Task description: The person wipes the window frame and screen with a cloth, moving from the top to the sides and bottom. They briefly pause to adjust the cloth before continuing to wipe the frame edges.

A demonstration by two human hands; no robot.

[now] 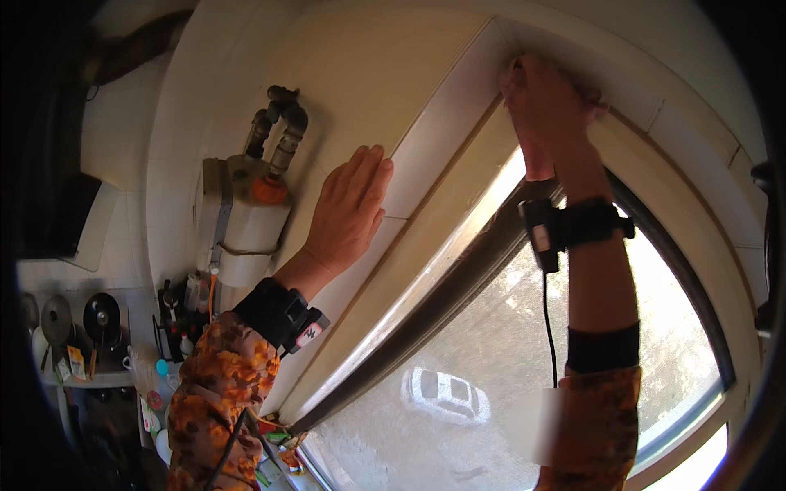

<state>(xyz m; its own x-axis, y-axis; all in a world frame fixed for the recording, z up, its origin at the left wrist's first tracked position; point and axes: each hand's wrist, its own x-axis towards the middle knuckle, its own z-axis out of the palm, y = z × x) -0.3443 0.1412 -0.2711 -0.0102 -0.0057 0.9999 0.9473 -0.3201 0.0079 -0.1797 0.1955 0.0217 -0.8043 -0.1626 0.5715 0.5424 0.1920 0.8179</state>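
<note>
My right hand (546,101) presses a pink cloth (537,156) into the upper corner of the window recess, where the side and top tiles meet. Part of the cloth hangs below the palm, over the window frame (491,236). Flat against the tiled wall, my left hand (353,212) has its fingertips at the edge of the recess (424,150), and nothing shows in it. Both wrists carry black strapped devices, and a cable hangs from the right one. Through the window pane (368,423) a white car is visible outside.
A gas meter (249,227) with metal pipes (285,132) is mounted left of my left hand. Farther left are a range hood (58,215), a black pan lid (102,316) and a shelf (101,380). Bottles and packets crowd the counter below my left arm.
</note>
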